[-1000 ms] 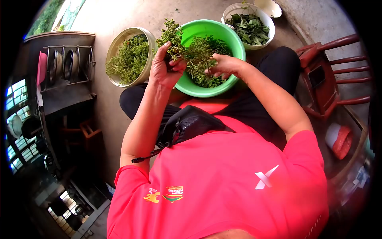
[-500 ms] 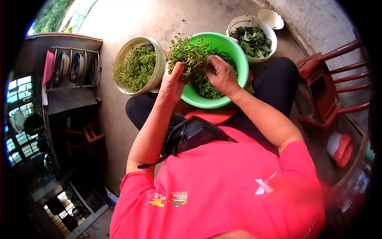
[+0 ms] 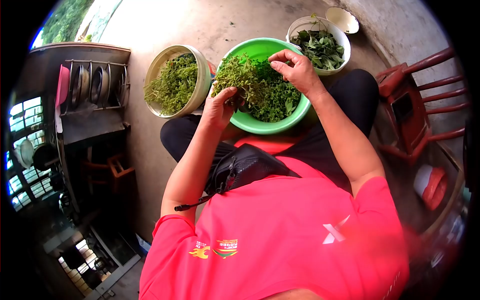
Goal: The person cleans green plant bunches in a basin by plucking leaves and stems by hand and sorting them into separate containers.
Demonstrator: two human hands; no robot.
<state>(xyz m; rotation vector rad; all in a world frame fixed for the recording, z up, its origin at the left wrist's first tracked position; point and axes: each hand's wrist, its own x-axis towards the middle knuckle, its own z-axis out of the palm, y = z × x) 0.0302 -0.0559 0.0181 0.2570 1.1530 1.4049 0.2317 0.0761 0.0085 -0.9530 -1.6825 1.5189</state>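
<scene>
In the head view, my left hand [image 3: 219, 107] is closed around the stems of a bunch of green berry sprigs [image 3: 236, 77], held over the left side of a green basin [image 3: 235, 122]. Its thumb presses against the bunch; the other fingers are mostly hidden beneath. My right hand [image 3: 296, 71] hovers above the basin's right side, apart from the bunch. Thumb and fingertips come together in a pinch, and whatever may be between them is too small to see. Loose green berries [image 3: 274, 102] cover the basin's bottom.
Left of the basin stands a cream bucket [image 3: 202, 82] with more berry sprigs [image 3: 175, 85]. At the upper right is a white bucket [image 3: 345, 52] of green leaves [image 3: 320, 47], with a pale bowl [image 3: 343, 20] behind it. A red-brown chair [image 3: 405, 115] is on the right.
My right hand has moved away from the bunch, up and to the right. My left hand keeps hold of the sprigs and has shifted slightly down.
</scene>
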